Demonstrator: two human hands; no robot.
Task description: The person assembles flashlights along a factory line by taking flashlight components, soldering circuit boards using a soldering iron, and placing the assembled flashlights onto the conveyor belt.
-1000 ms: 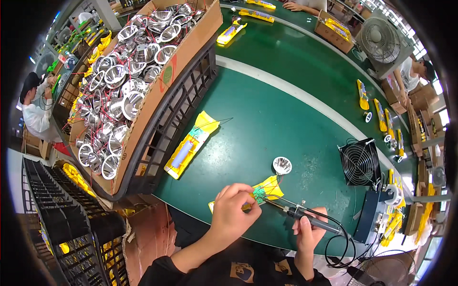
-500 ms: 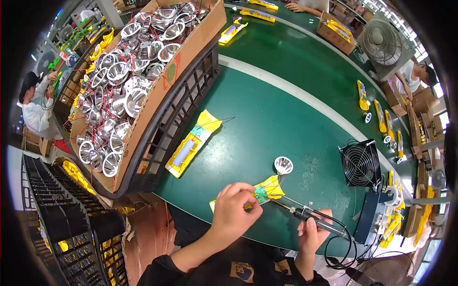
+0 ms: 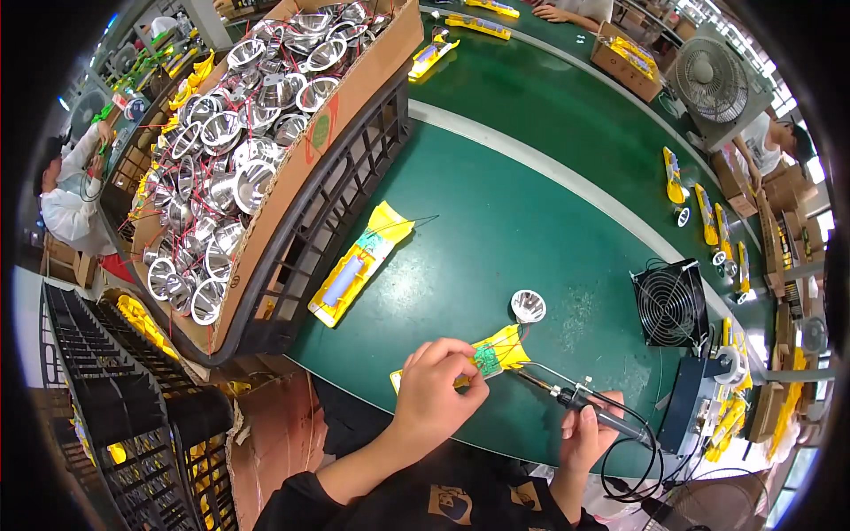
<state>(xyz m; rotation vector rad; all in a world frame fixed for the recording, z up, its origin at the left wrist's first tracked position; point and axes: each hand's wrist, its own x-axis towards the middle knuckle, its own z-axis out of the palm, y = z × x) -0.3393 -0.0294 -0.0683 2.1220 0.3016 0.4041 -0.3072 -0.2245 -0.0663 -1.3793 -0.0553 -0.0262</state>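
My left hand (image 3: 438,389) lies over a yellow plastic housing half (image 3: 506,347) with a green circuit board (image 3: 486,358). Its thumb and forefinger are pinched together at the board, and what is between them is hidden. My right hand (image 3: 588,435) grips a soldering iron (image 3: 580,401) with a thin metal feed tube along its top. The iron's tip points left, close to the housing's right end. Just beyond the housing sits a silver reflector cup (image 3: 529,306), joined to it by thin wires. Farther left lies another yellow housing (image 3: 361,265) with a purple battery cell.
A carton (image 3: 354,102) heaped with wired reflectors stands in a black crate (image 3: 305,239) at left. A small black fan (image 3: 668,305) and a dark soldering unit (image 3: 688,403) are at right. Past a pale rail (image 3: 531,159), a green belt carries more yellow housings. Other people work nearby.
My right hand and the soldering iron have shifted slightly right, drawing the tip a little back from the board. My left hand keeps its pinch in nearly the same place.
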